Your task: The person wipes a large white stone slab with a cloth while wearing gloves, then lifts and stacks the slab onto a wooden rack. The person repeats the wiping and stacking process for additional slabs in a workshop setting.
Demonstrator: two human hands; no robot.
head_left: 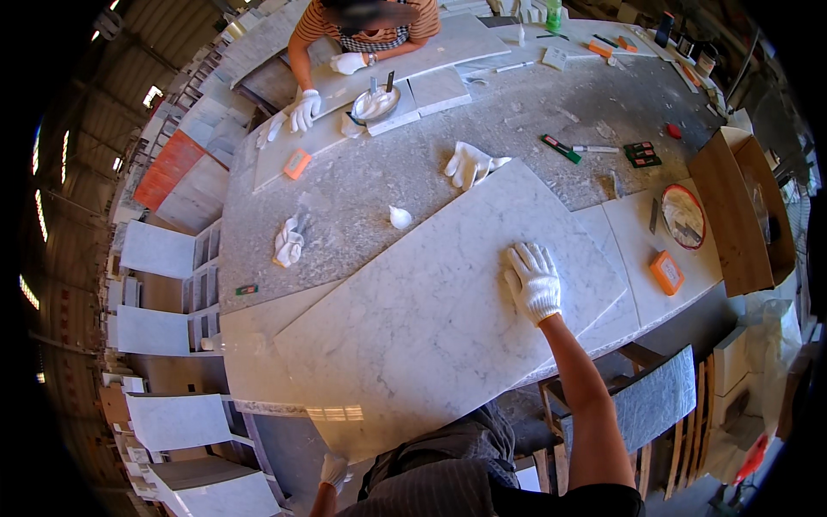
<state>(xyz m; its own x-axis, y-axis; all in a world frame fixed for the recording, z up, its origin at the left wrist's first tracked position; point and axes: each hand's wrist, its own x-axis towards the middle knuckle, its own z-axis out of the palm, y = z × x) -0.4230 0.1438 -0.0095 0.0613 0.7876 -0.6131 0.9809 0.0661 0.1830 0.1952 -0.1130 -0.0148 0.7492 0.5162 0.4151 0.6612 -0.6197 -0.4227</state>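
Note:
A large grey-veined white marble slab (431, 302) lies at a slant across the work table, its near end reaching past the table edge by my body. My right hand (535, 280), in a white knit glove, rests flat on the slab's right part, fingers stretched forward. Low in the view, my left hand (334, 472), also gloved, is beside the slab's near left corner; its fingers are too small and partly hidden to read. Beyond the slab's far edge lie a pair of white gloves (469, 165) and a small white nozzle-shaped piece (400, 217).
Orange blocks (667, 272), a round pan of white paste (683, 217) and a cardboard box (741, 207) stand on the right. Across the table a co-worker's gloved hand (305, 110) rests near another pan (376, 103). A crumpled glove (289, 241) lies left. Stacked slabs (155, 332) line the left side.

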